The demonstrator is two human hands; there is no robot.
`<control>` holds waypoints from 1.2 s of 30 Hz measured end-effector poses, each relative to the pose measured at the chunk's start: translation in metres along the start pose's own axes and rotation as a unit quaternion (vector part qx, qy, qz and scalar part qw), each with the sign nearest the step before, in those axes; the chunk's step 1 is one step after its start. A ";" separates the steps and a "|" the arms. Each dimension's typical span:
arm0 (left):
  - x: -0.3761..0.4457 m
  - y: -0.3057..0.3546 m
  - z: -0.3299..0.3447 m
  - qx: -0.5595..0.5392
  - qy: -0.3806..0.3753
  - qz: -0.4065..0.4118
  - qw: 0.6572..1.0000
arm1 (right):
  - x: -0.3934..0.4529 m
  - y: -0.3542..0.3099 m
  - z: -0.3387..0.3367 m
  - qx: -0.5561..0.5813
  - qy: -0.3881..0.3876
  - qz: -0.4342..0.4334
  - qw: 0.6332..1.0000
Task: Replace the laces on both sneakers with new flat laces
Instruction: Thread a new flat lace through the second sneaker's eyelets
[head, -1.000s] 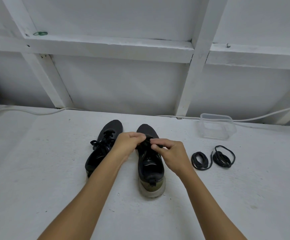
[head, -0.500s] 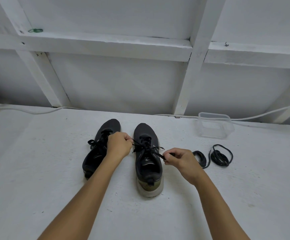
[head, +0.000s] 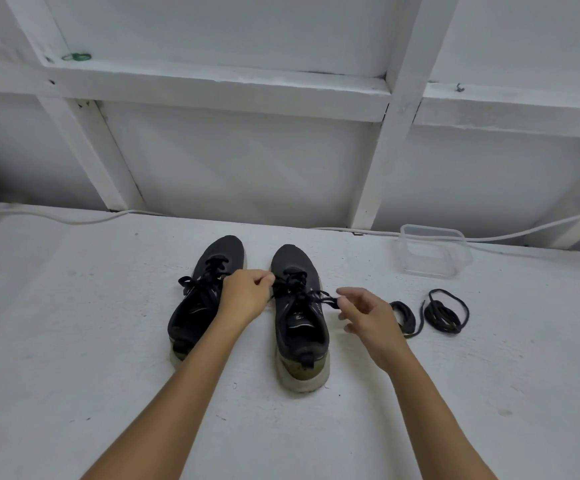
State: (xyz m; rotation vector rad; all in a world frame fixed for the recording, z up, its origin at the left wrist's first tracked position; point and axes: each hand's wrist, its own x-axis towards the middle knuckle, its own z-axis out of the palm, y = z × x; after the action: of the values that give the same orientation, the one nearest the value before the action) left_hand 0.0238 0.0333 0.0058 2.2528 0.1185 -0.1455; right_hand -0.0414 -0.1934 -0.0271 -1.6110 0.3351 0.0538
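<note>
Here, your two black sneakers stand side by side on the white floor [head: 74,341], long ways away from you, toes to the wall and heels to you; the left sneaker [head: 205,292] leans its toe a bit to the right, and the right sneaker [head: 299,317] points straight ahead. Your left hand [head: 245,296] is closed, pinching the old lace [head: 295,284] of the right sneaker. Your right hand [head: 368,318] has open, spread fingers [head: 349,292] just beside a loose lace end [head: 330,301], and two coiled new laces [head: 446,311] lie near a clear box [head: 433,251].

Two black mesh sneakers [head: 299,317] side by side on a white painted surface [head: 74,341], left hand [head: 245,296] pinching a black lace end, right hand [head: 368,320] with fingers spread beside the other end, two coiled black flat laces [head: 446,311] near a clear plastic container [head: 433,251]
</note>
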 end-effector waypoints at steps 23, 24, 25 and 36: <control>-0.088 -0.058 -0.044 0.009 0.238 0.168 0.957 | -0.069 0.016 0.050 -0.052 -0.008 -0.096 0.994; -0.090 -0.068 -0.047 -0.015 0.222 0.137 0.965 | -0.071 0.018 0.051 -0.056 -0.009 -0.101 0.993; -0.092 -0.076 -0.048 -0.046 0.201 0.107 0.973 | -0.073 0.021 0.053 -0.057 -0.010 -0.104 0.993; -0.087 -0.104 -0.040 -0.195 0.113 -0.005 0.974 | -0.080 0.032 0.078 -0.094 0.054 -0.120 0.987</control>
State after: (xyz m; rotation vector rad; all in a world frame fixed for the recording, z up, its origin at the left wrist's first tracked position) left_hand -0.0733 0.1269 -0.0362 1.8696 0.2573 0.1223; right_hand -0.1129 -0.1035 -0.0446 -1.8364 0.2217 -0.1913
